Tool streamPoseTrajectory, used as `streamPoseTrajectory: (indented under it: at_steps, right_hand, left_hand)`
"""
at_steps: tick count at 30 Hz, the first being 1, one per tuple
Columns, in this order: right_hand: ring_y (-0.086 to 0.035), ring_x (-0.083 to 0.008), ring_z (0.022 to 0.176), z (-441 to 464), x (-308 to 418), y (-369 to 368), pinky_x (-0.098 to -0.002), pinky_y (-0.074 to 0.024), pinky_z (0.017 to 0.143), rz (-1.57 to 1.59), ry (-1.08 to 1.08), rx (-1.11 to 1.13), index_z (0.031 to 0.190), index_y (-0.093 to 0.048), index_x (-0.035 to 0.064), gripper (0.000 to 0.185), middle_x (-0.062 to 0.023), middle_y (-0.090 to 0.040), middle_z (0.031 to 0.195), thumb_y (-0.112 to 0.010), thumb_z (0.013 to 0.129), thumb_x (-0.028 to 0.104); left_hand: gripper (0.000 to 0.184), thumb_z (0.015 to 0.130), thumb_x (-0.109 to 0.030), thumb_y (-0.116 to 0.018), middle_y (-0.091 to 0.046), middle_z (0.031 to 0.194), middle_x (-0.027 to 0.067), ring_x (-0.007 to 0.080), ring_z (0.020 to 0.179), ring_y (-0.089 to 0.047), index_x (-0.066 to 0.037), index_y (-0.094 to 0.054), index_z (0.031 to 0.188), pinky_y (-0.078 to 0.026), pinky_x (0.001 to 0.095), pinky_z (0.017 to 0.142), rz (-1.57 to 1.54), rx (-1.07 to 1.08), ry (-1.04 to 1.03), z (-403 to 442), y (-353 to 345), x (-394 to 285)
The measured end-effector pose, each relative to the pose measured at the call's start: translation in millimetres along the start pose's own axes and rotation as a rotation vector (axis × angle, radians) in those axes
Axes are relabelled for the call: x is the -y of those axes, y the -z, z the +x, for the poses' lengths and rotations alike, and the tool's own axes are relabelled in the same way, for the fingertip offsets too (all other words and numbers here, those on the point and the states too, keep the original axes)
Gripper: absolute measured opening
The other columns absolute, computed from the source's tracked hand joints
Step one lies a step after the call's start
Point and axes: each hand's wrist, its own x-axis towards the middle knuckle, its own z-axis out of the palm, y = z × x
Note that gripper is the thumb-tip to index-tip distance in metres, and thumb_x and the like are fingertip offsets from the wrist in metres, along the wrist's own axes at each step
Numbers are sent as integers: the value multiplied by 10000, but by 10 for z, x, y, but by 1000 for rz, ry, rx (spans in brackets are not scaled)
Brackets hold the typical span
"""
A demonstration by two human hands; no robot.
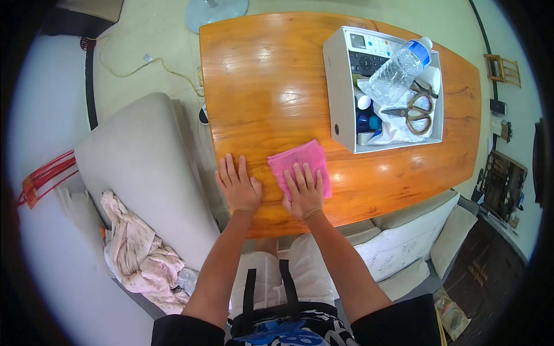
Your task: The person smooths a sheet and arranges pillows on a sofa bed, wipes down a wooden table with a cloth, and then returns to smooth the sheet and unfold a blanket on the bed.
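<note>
A folded pink cloth [321, 158] lies on the wooden table [259, 86] near its front edge. My right hand [304, 193] rests flat on the cloth with its fingers spread. To the left of the cloth, my left hand [239, 187] lies palm down on the bare wood at the table's left front corner, fingers apart and holding nothing. Further back to the right stands a white box [343, 98], apart from both hands. In it are a plastic bottle [398, 75], scissors [420, 115], remote controls [368, 61] and white paper or plastic.
A grey sofa seat [141, 150] is at the left, with a crumpled pale cloth [138, 248] beside it. Another sofa [404, 242] runs along the table's front right side. A round grey base [216, 12] stands behind the table, and a cable [130, 75] lies on the floor.
</note>
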Motion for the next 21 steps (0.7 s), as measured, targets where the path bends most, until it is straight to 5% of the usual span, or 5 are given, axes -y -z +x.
streamPoseTrajectory:
  at_steps: [7, 21]
  right_hand:
    - [-362, -332, 1418, 2, 18, 31, -599, -255, 1147, 29, -10, -2, 1408, -535, 202, 630, -102, -421, 1518, -616, 799, 338]
    - [-377, -326, 1412, -1, 15, -2, -587, -250, 1156, 15, -6, -47, 1409, -534, 194, 640, -101, -438, 1506, -621, 790, 332]
  left_hand:
    - [620, 837, -256, -512, -327, 1569, 199, 394, 1451, -287, -88, -469, 1432, -214, 607, 1155, 7, -7, 16, -2, -15, 8]
    - [616, 870, -240, -470, -290, 1581, 219, 393, 1470, -241, -52, -424, 1454, -182, 566, 1178, 18, -9, -14, 13, 3, 0]
